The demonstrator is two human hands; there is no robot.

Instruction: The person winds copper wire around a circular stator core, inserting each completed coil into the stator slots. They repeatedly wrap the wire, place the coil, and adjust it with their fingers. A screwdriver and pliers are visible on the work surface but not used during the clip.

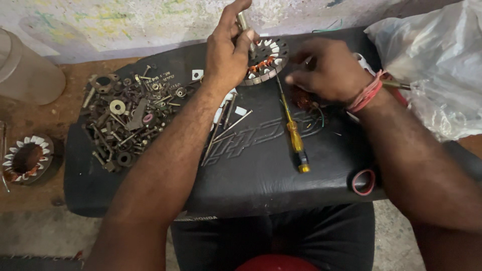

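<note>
Left hand (226,52) closed on a metal tool (243,21) over the stator (265,61); right hand (331,70) loosely curled beside it, grip unclear; yellow screwdriver (293,133) below; winding removal step underway, steady prying needed.

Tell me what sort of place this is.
Probably a small repair workshop for electric motors or fans: a wound stator under the hands, a pile of loose bolts and washers, and a yellow screwdriver on a black seat cushion.

The seat (251,170) is black, with embossed lettering. The screwdriver (296,143) has a yellow handle with a dark band. The stator (265,61) shows grey steel, white slot liners and copper-red wire. The wristband (367,93) is pink-red. The bag (437,55) is cloudy white. The bolts (125,118) are dull grey-brown.
</note>
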